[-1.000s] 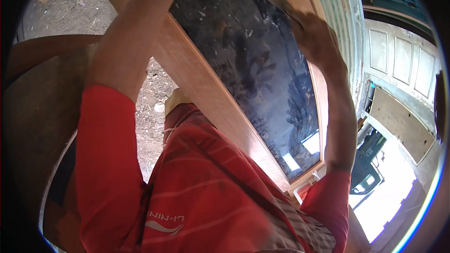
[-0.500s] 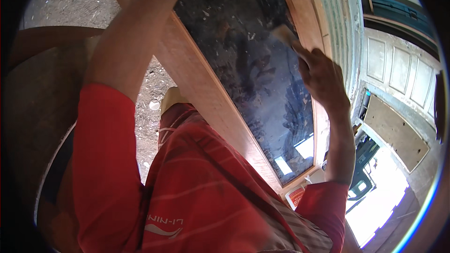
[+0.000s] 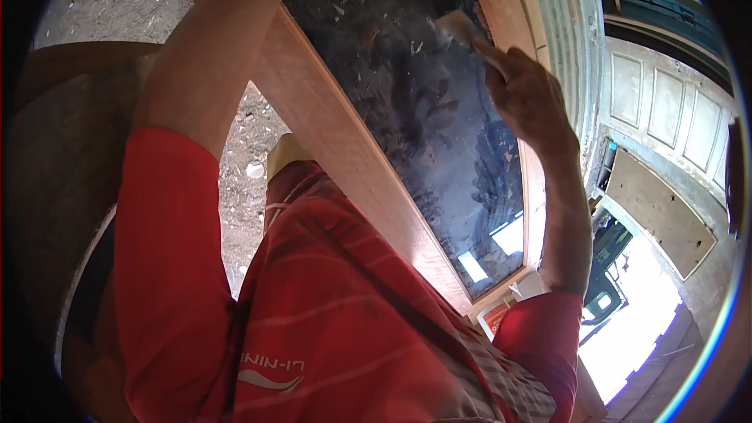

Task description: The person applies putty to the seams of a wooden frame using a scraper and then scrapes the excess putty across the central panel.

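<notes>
Along the upper left, the left forearm (image 3: pixel 207 55) reaches past the top edge; rightward, it's surface work on a dark panel (image 3: pixel 415 125)!

That forearm leads to a left hand out of view, so no telling what it grips. Next comes the wooden frame (image 3: pixel 325 117), slanting through the middle, the smeared, glossy panel set inside it. Over the panel's upper right, a flat-ended tool (image 3: pixel 459 27), its handle wrapped in the right hand (image 3: pixel 529 98); whether it touches the surface, can't say. Looks like a brushing or scraping stroke in hand, and the next move calls for an even angle, clear of the frame. Far right, a pale panelled door (image 3: pixel 666 102).
</notes>
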{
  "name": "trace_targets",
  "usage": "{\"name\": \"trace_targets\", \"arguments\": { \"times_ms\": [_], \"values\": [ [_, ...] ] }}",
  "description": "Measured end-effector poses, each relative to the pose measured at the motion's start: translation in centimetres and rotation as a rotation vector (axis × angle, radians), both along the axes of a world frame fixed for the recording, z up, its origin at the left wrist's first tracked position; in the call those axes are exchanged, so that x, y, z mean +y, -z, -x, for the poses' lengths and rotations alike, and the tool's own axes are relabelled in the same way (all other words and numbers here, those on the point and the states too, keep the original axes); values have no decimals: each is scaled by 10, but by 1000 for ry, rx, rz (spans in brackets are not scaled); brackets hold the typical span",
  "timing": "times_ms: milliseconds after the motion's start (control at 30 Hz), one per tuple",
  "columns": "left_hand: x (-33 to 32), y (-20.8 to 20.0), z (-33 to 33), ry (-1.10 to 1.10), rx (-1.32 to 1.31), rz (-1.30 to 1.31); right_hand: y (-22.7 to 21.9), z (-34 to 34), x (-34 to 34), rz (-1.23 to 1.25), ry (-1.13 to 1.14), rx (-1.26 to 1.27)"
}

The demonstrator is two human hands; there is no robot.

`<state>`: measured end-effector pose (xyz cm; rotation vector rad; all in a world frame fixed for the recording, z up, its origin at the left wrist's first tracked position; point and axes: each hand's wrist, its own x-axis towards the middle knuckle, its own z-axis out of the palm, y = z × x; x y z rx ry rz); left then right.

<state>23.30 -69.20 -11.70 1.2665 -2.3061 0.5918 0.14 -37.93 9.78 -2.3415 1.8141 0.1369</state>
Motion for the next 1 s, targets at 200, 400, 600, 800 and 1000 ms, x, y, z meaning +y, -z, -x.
{"name": "trace_targets", "arguments": {
  "times_ms": [200,400,600,800,1000],
  "values": [
    [8,1,11,-18,-240,884,-5,-7,31,-91,176,31],
    [14,-9,12,-22,8,19,-10,-22,22,-135,131,30],
    [8,-15,2,226,36,295,1,-27,-10,1,36,-25],
    [44,-78,21,-56,315,-422,-6,-21,59,-104,158,-16],
    [9,-25,-15,19,507,-384,-14,-42,35,-124,42,31]
  ]
}}
